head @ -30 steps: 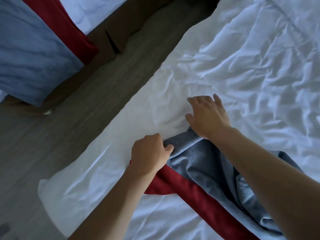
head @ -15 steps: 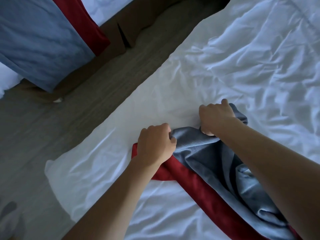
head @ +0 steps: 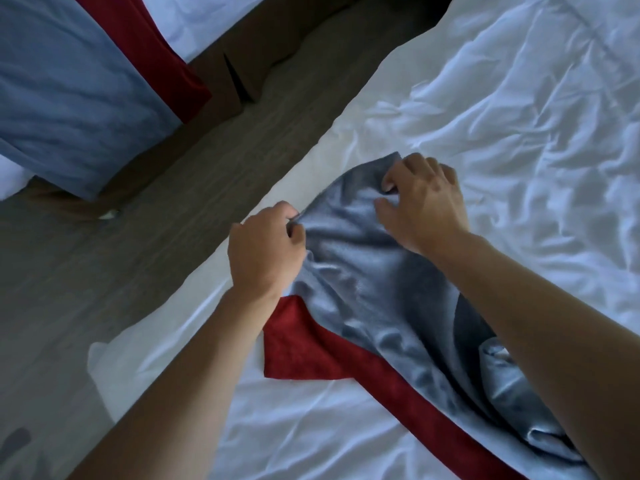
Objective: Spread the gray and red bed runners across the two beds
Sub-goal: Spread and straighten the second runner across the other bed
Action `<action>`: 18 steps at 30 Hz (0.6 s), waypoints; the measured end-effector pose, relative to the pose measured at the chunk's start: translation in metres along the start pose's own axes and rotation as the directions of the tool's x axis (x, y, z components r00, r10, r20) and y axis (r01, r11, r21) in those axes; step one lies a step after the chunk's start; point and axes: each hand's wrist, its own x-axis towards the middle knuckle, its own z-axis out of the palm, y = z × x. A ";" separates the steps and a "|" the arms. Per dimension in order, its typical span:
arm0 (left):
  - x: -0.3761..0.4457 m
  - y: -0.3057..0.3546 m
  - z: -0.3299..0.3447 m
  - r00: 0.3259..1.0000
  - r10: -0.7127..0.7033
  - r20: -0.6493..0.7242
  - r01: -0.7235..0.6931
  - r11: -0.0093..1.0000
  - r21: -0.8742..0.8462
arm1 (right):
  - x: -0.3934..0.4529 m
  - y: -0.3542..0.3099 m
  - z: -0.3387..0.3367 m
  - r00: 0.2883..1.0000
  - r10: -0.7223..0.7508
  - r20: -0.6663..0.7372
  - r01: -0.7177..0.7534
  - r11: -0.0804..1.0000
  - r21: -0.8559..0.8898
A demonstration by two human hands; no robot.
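Both hands (head: 266, 247) on crumpled runner (head: 363, 282) — near bed (head: 519, 98)

Near bed (head: 519, 133): white duvet, plain, creased, bluish in the folds, creamier along its 10 o'clock edge. Runner (head: 363, 271) on it: gray centre, plain, with a deep red band along its 7 o'clock side. Far bed (head: 194, 22), at 11 o'clock: white linen; far runner (head: 69, 98) blue-gray with a red band. Floor (head: 156, 209) between: dull brown-gray, fine streaked grain.

Runner (head: 374, 292) on white bed (head: 519, 133)
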 end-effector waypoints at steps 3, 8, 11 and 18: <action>0.003 -0.011 0.015 0.983 -0.104 0.151 0.097 0.994 0.055 | 0.003 -0.013 0.017 0.996 -0.049 0.075 0.051 0.998 -0.030; 0.009 -0.032 0.031 0.944 -0.221 0.245 0.250 0.964 -0.094 | 0.018 -0.024 0.043 0.955 -0.225 0.195 0.249 0.962 -0.112; 0.015 -0.038 0.035 0.961 -0.173 0.214 0.198 0.975 -0.102 | 0.031 -0.032 0.058 0.911 -0.293 0.290 0.351 0.920 -0.174; 0.048 -0.059 0.032 0.980 -0.108 0.168 0.118 0.992 -0.050 | 0.062 -0.042 0.076 0.901 -0.279 0.331 0.350 0.920 -0.178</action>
